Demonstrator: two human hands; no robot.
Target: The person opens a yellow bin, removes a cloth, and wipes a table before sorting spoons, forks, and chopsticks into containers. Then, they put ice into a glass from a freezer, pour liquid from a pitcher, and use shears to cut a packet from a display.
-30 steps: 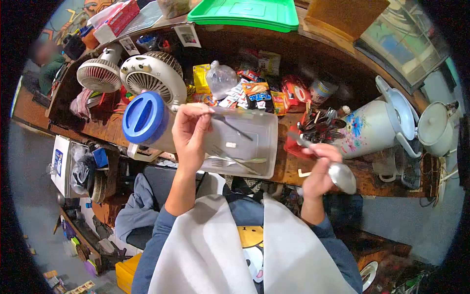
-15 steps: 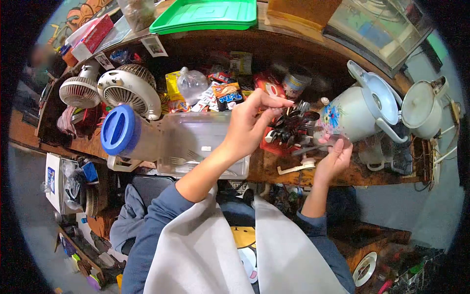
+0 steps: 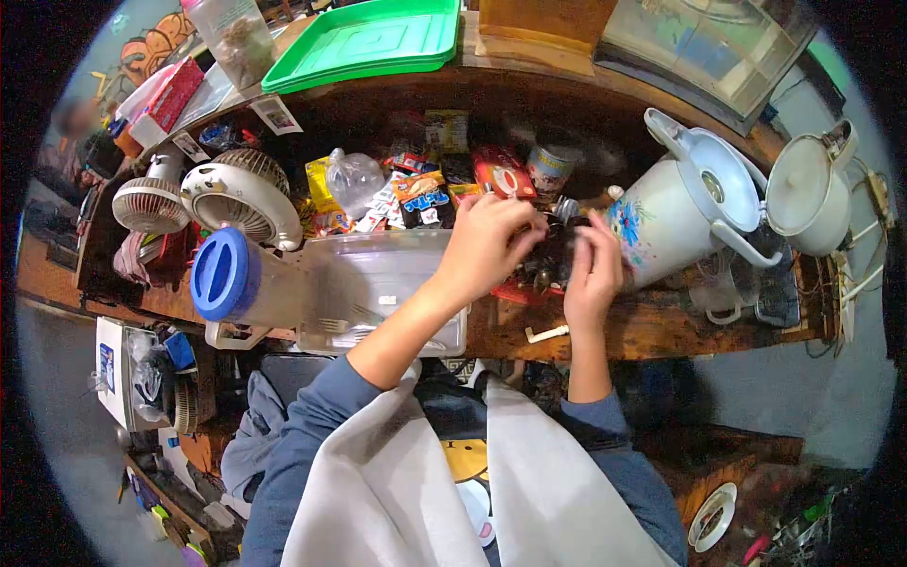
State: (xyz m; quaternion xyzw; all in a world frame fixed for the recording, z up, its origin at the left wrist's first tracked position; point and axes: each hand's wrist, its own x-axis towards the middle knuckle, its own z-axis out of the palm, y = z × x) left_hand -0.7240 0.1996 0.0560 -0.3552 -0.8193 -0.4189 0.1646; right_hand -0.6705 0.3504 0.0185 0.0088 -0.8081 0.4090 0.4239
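My left hand (image 3: 487, 241) reaches across to the red basket (image 3: 510, 293) of dark metal cutlery (image 3: 553, 255) on the wooden counter, its fingers curled down among the utensils. My right hand (image 3: 595, 269) is at the same basket from the right, its back toward me and the fingertips hidden in the cutlery. What either hand grips is hidden. To the left lies a clear plastic container (image 3: 378, 274) with forks (image 3: 345, 326) in its near corner.
A blue-lidded jug (image 3: 222, 274) and two small fans (image 3: 241, 194) stand left of the container. A flowered white kettle (image 3: 680, 213) and a white pot (image 3: 803, 198) stand to the right. Snack packets (image 3: 420, 189) lie behind; a green tray (image 3: 368, 38) sits on the shelf above.
My left hand left the clear container and moved right to the cutlery basket. My right hand, which held a spoon, rose to the basket too; the spoon is no longer visible.
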